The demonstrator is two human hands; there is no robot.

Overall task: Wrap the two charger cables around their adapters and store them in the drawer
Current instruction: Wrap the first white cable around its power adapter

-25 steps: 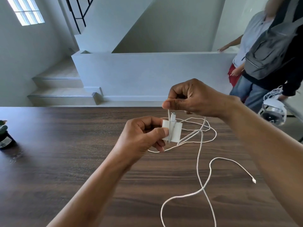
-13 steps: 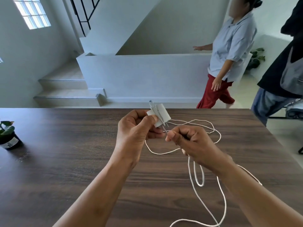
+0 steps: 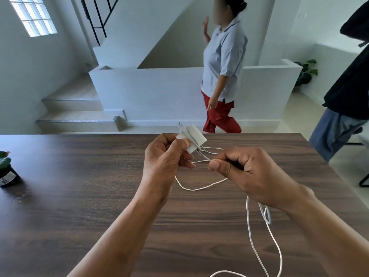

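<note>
My left hand (image 3: 166, 156) grips a small white charger adapter (image 3: 194, 137) above the dark wooden table (image 3: 79, 196); a few turns of white cable cross its face. My right hand (image 3: 245, 172) pinches the white cable (image 3: 249, 220) just below and right of the adapter, pulling it taut. The rest of the cable trails in loose loops over the table toward the lower right. I see only one adapter, and no drawer is in view.
A small potted plant (image 3: 6, 169) stands at the table's left edge. Behind the table a person in a grey shirt and red trousers (image 3: 223, 76) walks past a white stair wall. Another person in dark clothes (image 3: 349, 76) stands at the right.
My right hand has come down from above the adapter to below and right of it, carrying the cable round it. The adapter has tilted. The person behind has walked left.
</note>
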